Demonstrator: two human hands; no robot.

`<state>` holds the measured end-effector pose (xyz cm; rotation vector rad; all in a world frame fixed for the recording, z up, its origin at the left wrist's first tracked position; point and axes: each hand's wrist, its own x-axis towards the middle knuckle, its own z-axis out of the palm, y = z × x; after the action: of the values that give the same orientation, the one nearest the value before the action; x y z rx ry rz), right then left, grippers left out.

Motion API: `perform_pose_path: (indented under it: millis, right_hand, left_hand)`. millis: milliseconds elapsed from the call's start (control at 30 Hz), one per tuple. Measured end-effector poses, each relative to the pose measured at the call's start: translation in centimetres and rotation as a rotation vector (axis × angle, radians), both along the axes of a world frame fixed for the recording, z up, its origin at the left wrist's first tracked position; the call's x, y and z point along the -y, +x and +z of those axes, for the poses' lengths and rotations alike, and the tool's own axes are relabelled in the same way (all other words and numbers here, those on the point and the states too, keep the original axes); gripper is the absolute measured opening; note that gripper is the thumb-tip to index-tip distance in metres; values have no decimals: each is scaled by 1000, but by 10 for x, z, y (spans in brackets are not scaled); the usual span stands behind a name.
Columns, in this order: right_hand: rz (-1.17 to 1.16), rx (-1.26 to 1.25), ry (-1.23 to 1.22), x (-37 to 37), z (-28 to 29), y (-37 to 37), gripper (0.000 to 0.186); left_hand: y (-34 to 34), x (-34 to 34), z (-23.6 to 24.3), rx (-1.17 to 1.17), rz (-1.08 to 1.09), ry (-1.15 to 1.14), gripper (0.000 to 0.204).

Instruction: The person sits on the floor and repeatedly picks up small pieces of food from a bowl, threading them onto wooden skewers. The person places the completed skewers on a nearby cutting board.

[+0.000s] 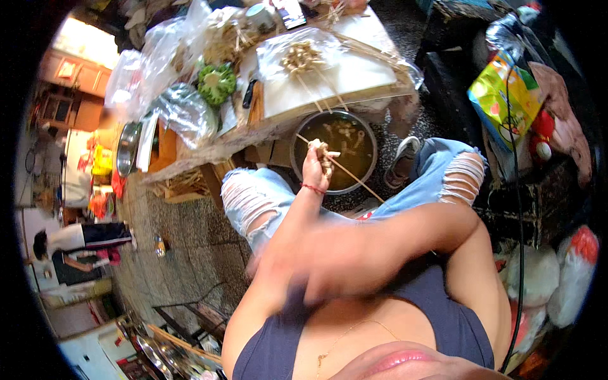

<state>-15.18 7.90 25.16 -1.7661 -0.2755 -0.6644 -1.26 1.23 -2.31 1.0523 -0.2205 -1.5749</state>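
My left hand (313, 172), a red string at its wrist, is closed around a wooden skewer (358, 179) threaded with pale food pieces (324, 154). It hangs over the near left part of a round metal basin (372, 147), which holds brownish liquid and floating pale pieces. My right arm crosses my body, bringing my right hand (282, 259) to my left arm. Motion smears its fingers, so their pose and whether they touch the skin cannot be made out. On the table, beyond the basin, more skewered pale pieces (301, 58) lie on a clear plastic bag.
A low table (370, 95) carries a green broccoli head (216, 83), a black-handled knife (250, 94), plastic bags (183, 107) and a phone (291, 12). A yellow-green package (503, 95) and a black cable (516, 171) are at right. Another person (76, 237) is far left.
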Motion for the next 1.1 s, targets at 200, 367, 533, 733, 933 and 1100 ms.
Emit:
perform_pose_path:
  millis: [200, 367, 533, 733, 933, 1100]
  right_hand:
    - [479, 257, -66, -51, 48, 63, 39]
    - [411, 297, -147, -61, 42, 86, 40]
    - [-124, 220, -402, -43, 22, 110, 42]
    - [309, 259, -131, -58, 37, 87, 45]
    - [446, 313, -138, -66, 39, 94, 49]
    - [176, 298, -387, -53, 21, 120, 54]
  left_hand:
    - [-9, -2, -13, -117, -107, 50, 35]
    - [3, -6, -13, -199, -107, 27, 29]
    - [-5, -7, -16, -152, -93, 38, 31]
    - [-3, -8, -21, -167, -105, 59, 31]
    - [-2, -11, -18, -147, -130, 66, 33]
    - [-12, -7, -15, -101, -124, 77, 31]
